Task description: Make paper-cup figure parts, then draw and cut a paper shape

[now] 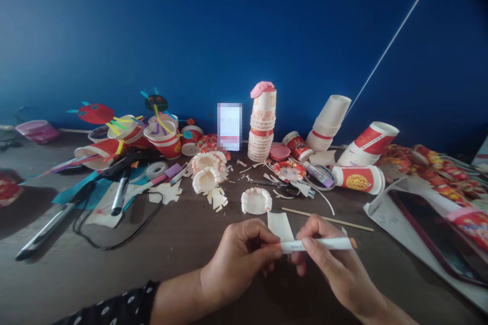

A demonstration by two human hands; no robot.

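Both my hands meet on a white marker [318,245] with an orange tip at its right end, held level above the near part of the table. My left hand [244,249] pinches the marker's left end, which its fingers hide. Around the barrel, the thumb and fingers of my right hand [331,264] are closed. Just behind the marker shows a white paper strip [279,224]; whether a finger touches it I cannot tell. Beyond it sits a cut paper cup piece [256,201] with its edge curled into rolls.
A stack of paper cups [262,127] stands at the back, near a bright screen [229,127]. A wooden stick [328,219], scissors [278,184] and paper scraps lie ahead. To the right is a phone [438,233]; cup crafts [163,137] and a black-and-silver rod [49,228] are left.
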